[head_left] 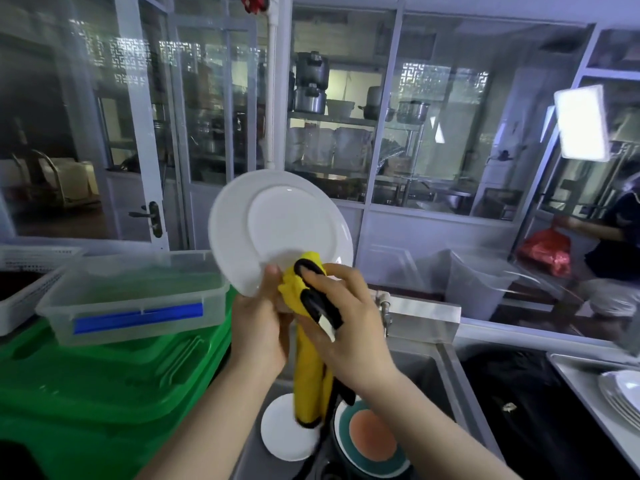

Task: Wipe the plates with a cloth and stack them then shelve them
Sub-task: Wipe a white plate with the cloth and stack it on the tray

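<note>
Risk of the upright white plate (280,230), pinched at its lower rim by left hand (258,327) while right hand (346,323) grips the yellow cloth (294,289) against it, slipping under rubbing pressure onto plates in the sink (446,382) directly below.

plate (280,223) white | cloth (308,375) yellow, black trim | crate (104,382) green

Open air lies from ten to two o'clock above the raised white plate (277,226), while a clear tub (138,292) on green crates (104,382) blocks nine o'clock, a tap (383,308) crowds three, and dishes (372,441) fill the sink (446,379) at six.
</note>
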{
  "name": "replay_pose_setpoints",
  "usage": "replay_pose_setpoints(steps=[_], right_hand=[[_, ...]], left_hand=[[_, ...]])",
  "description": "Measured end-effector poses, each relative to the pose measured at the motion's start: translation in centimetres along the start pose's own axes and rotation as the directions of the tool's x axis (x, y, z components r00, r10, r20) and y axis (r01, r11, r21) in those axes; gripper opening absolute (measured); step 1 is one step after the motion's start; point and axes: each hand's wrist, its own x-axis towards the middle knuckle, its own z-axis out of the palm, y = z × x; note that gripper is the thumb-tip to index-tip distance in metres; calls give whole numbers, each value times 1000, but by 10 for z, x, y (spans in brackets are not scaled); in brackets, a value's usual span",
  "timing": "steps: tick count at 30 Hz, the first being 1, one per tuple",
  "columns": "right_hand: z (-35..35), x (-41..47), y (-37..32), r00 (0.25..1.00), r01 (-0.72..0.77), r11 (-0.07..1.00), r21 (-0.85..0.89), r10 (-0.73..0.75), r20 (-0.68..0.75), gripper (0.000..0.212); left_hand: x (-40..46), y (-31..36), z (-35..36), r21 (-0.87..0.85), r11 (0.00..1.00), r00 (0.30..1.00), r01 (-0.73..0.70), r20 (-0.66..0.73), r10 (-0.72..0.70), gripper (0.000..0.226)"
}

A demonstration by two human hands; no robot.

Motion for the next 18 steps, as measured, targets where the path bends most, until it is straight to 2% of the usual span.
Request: replay_pose_setpoints(steps=[2,4,7,10,12,14,16,18], right_hand=[[-9,6,6,999,-42,998,-45,43,8,45],[-20,17,16,989,-142,984,-110,137,-55,38],[-34,33,28,972,-226,946,-231,202,-123,36],[-28,27,18,997,-74,957,-280,64,-45,37],[-19,20,6,999,46,978,-205,-46,5,38],[-19,25,4,997,71,986,-154,-73,-11,42],[-29,41,14,995,-19,982,-188,0,-98,44],[-40,56,25,967,-186,959,-211,141,-210,40]], left_hand=[[1,4,-5,45,999,1000,-5,-4,6,35],[0,7,-11,104,994,998,-24,58,18,40],[-4,7,-19,242,968,990,-62,139,29,32],[-7,7,-18,369,923,986,-111,159,55,31],[-8,6,-15,404,904,981,-139,181,70,33],[-11,4,-16,407,905,977,-125,208,41,34],[-12,2,-19,434,894,973,-109,230,8,33],[-13,0,-20,454,884,965,-109,261,-16,32]])
